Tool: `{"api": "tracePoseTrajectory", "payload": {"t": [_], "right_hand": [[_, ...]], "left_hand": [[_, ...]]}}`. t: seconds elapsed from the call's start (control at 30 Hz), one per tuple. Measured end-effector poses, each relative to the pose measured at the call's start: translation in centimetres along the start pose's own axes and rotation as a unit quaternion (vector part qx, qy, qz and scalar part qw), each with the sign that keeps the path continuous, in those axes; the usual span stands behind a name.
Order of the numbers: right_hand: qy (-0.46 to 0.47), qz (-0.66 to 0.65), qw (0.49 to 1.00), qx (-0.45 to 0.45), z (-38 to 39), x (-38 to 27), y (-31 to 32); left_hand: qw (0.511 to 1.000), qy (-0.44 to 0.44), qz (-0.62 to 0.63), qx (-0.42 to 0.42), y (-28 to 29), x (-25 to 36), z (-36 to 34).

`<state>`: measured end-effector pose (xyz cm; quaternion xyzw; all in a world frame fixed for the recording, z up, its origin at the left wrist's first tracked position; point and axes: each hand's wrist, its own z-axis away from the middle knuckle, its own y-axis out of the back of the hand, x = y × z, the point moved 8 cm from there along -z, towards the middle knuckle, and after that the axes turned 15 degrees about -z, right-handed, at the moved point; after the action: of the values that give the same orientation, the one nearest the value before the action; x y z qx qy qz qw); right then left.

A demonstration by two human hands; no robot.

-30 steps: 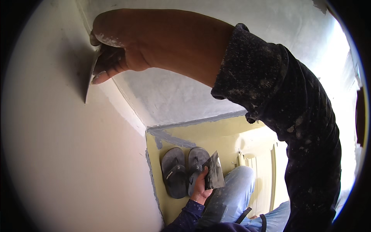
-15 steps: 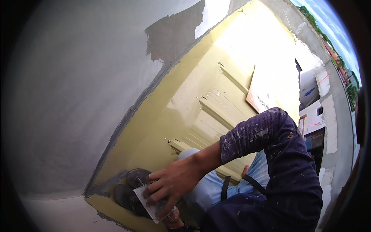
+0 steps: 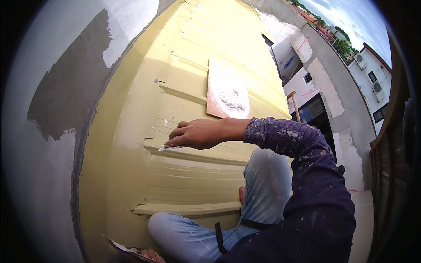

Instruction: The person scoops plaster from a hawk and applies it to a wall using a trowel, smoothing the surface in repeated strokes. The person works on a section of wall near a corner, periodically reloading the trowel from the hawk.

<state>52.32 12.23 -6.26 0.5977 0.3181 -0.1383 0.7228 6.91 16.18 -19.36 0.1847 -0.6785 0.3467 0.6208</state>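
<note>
My right hand reaches out over the yellow metal roof, its fingers closed on a thin flat scraper blade. Only the blade's edge shows beneath the fingers, close above a roof rib. Low at the left, my left hand is partly cut off by the frame; its fingers curl on a thin flat plate, seen nearly edge-on. Beyond my right hand lies a board bearing a heap of white paste. My right sleeve is spattered with white.
The ribbed yellow roof meets a grey wall on the left, with a darker patch. Small screws and bits dot the roof. My bent knees rest near its ribs. A wooden handle rises at the roof's right edge, before a lower ledge.
My right hand has moved away from my left, up and over the roof toward the board, carrying the scraper. The view has swung right; my left hand now sits at the bottom edge.
</note>
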Motion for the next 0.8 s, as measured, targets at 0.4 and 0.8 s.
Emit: {"api": "tracePoseTrajectory", "payload": {"t": [0.4, 0.8], "right_hand": [[-0.442, 0.275, 0.839, 0.160, 29.2, 6.1, 40.0], [-0.413, 0.120, 0.865, 0.260, 32.9, 14.7, 23.1]], "left_hand": [[0.968, 0.016, 0.248, 0.036, -21.4, 9.2, -29.2], [0.969, 0.129, 0.206, 0.032, -24.1, -2.3, -31.9]]}}
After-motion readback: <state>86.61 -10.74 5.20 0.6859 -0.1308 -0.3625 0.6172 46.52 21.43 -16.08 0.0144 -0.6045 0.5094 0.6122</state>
